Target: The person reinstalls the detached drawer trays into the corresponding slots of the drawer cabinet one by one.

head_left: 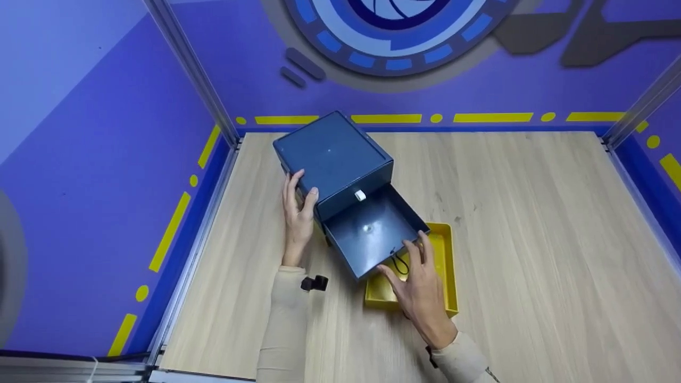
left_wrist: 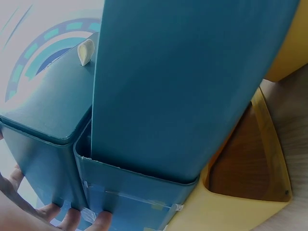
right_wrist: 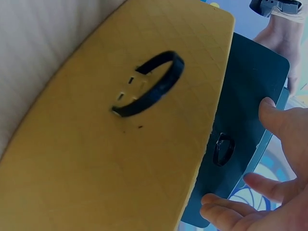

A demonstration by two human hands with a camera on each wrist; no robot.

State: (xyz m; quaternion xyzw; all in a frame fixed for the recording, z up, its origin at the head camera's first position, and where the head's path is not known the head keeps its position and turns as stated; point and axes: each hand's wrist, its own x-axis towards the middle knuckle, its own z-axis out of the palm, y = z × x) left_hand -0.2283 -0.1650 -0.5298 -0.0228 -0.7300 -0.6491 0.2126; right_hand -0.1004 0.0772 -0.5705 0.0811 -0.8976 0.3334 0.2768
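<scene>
A two-tiered dark blue chest (head_left: pixel 330 151) is set askew on the pale wood-grained tabletop (head_left: pixel 532 239), and it is backed by a purple patterned wall panel (head_left: pixel 245 69). Its top is flat and plain, edged with rounded corners, and a small white tab (head_left: pixel 360 195) is fixed to the front of the upper tier, which is closed. From the front of the chest's lower tier a drawer (head_left: pixel 362 242) has been drawn far out; its inside is smooth, dark and glossy (a bright spot of light is caught on the bare floor), and a black loop (right_wrist: pixel 231 148) is fastened to its front. Strips of clear tape (left_wrist: pixel 168 206) are stuck along the chest's side. Ahead of the chest, partly covered by the drawer, a shallow yellow tray (head_left: pixel 446 255) is seen, with a black strap (right_wrist: pixel 166 85) bowed out from its front. The left hand (head_left: pixel 299 221) is laid against the chest's left side, fingers extended and fingertips pressed to it, with nothing grasped. The right hand (head_left: pixel 425 290) is held in front of the chest, at the drawer's front edge, thumb and fingers spread wide; the loop is not gripped, and how firmly the edge is touched cannot be told.
</scene>
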